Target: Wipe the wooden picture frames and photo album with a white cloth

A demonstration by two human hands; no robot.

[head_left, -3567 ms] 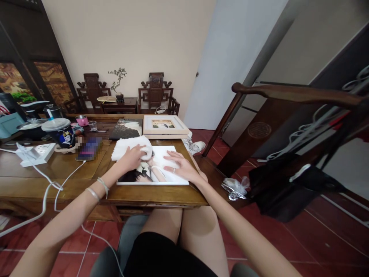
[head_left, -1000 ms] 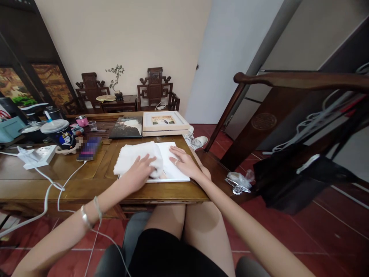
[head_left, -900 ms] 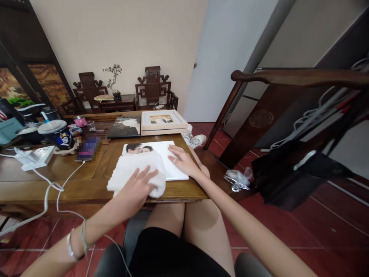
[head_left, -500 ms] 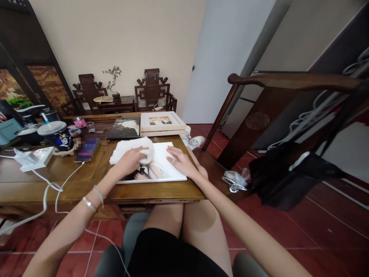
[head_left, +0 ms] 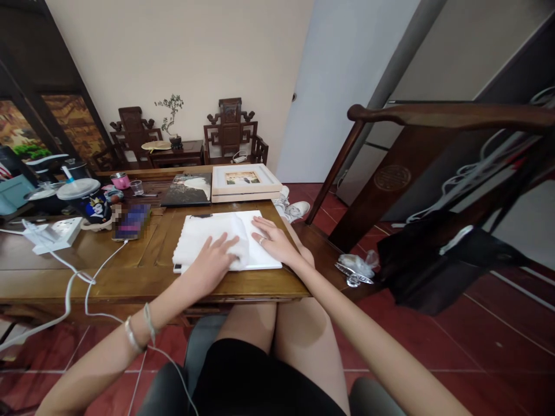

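**One cloth, one print, two flat hands**

While the left hand [head_left: 211, 263] lies fingers spread on a soft white cloth [head_left: 208, 240], gripping nothing, the right hand [head_left: 273, 242] (ring on one finger) presses flat and open on a flat rectangular white print [head_left: 264, 259] at the wooden table's [head_left: 130, 271] near edge. Farther off lie two more pictures: a dark print [head_left: 187, 189] and a pale wooden frame [head_left: 244, 181].

You had no readable writing anywhere before you: no words, brands or numbers could be made out. The dark cup [head_left: 90, 203] at the left of the frame carried only a cartoon figure, the phone [head_left: 131, 222] beside it was blurred, and the round emblem [head_left: 392, 177] on the dark wood panel at right centre was too small to read.
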